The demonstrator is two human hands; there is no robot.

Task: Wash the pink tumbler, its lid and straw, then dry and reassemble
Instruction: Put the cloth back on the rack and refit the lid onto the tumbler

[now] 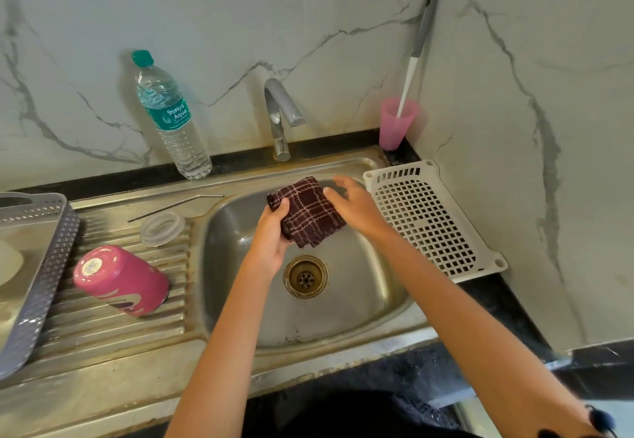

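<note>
Cloth [308,214], folded maroon check, gripped in left hand [272,232] above steel sink basin [360,300]; right hand [356,206] open at its edge, fingers blurred.

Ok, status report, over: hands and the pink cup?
Left hand grips folded checked cloth over sink. Right hand open beside it. Tumbler upside down on drainboard, lid and straw beside. Nothing blocking them.

Steel drainboard [103,334], left of the basin: pink tumbler [123,280], clear lid [162,228], metal straw [175,204], grey basket [41,266] at its left edge. Black counter [497,304]: water bottle [171,118] and pink cup [396,125] by the wall, white perforated tray [432,221] right.
</note>
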